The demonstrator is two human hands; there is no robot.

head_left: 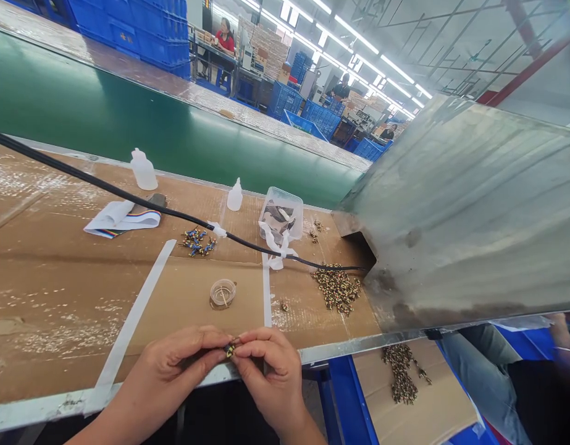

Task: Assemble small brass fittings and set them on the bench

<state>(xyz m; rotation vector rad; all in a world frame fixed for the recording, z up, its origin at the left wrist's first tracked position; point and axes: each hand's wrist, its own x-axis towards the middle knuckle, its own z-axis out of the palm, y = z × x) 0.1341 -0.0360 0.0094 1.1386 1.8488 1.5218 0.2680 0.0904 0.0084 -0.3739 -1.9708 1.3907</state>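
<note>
My left hand (pixel 176 368) and my right hand (pixel 268 371) meet at the near edge of the cardboard-covered bench (pixel 57 290). Both pinch one tiny dark and yellow component (pixel 230 351) between thumbs and fingertips. Just beyond them sits a small clear round dish (pixel 222 292). A heap of similar small components (pixel 336 287) lies to the right. A smaller cluster of blue and gold pieces (pixel 199 241) lies further back.
A black cable (pixel 127 196) runs across the bench, taped down. Two white squeeze bottles (pixel 143 170) (pixel 234 196), a clear plastic tub (pixel 281 213), a ribbon cable (pixel 122 219), a green conveyor belt (pixel 127 123), a metal housing (pixel 465 210) at right. Another person's legs (pixel 488 377) show at lower right.
</note>
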